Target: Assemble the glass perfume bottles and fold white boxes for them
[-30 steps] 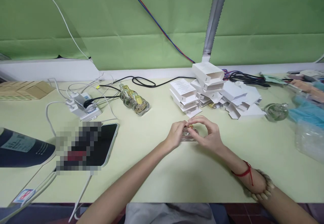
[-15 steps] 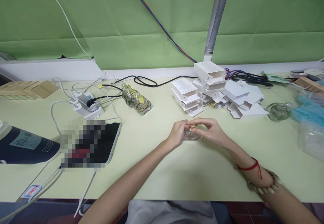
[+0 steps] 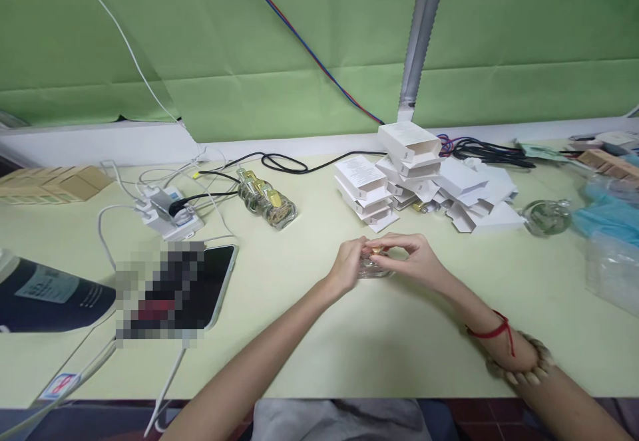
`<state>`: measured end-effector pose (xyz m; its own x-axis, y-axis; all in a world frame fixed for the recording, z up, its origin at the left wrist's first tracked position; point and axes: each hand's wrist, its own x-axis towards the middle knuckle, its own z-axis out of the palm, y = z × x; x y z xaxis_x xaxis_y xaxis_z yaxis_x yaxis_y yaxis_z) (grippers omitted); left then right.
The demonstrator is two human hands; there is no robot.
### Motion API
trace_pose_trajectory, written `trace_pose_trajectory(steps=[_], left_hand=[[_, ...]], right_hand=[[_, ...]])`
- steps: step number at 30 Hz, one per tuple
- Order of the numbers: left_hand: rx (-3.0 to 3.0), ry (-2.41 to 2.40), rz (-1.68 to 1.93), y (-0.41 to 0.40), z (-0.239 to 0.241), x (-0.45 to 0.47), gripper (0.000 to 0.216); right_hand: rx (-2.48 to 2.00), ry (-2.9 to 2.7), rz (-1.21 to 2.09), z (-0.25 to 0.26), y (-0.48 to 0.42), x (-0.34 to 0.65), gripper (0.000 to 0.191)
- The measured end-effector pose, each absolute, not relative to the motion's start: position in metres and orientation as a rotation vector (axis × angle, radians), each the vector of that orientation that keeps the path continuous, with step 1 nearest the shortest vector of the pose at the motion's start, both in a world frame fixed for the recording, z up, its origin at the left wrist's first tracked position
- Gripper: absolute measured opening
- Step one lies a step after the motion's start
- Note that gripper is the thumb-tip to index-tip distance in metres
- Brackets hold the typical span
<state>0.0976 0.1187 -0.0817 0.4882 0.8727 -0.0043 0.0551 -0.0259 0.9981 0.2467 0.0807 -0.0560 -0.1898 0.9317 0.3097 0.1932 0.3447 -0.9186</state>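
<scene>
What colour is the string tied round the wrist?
Red, on the right wrist; clearest in the head view.

I've got a pale tabletop under a green backdrop. White cartons are piled upper centre-right, and gold-capped glass bottles lie in a cluster left of them. At left, a dark phone sits below a white power strip. Brown boxes are far left, black cables along the back edge, and a round glass piece right.
</scene>
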Motion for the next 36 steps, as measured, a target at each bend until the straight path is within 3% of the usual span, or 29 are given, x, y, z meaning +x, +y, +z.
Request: trace_pose_trajectory(steps=[21,23,27,28,32,36], left_hand=[[1.477,0.909,0.801,0.119,-0.082,0.098,0.038],[1.423,0.893,0.780,0.119,-0.082,0.098,0.037],[1.418,0.875,0.779,0.121,-0.085,0.097,0.038],[1.438,0.889,0.784,0.121,-0.086,0.097,0.038],[1.362,0.918,0.754,0.122,-0.089,0.098,0.042],[1.229,0.906,0.721,0.121,-0.090,0.100,0.042]], right_hand=[[-1.073,-1.532,0.996,-0.056,0.079,0.243,0.019],[-1.076,-1.542,1.007,-0.057,0.080,0.243,0.031],[-1.037,-1.602,0.991,-0.061,0.085,0.248,0.079],[-1.046,-1.616,0.959,-0.062,0.087,0.251,0.078],[-1.293,-1.625,0.649,-0.069,0.098,0.273,0.036],[-1.777,-1.722,0.075,-0.084,0.109,0.305,0.035]])
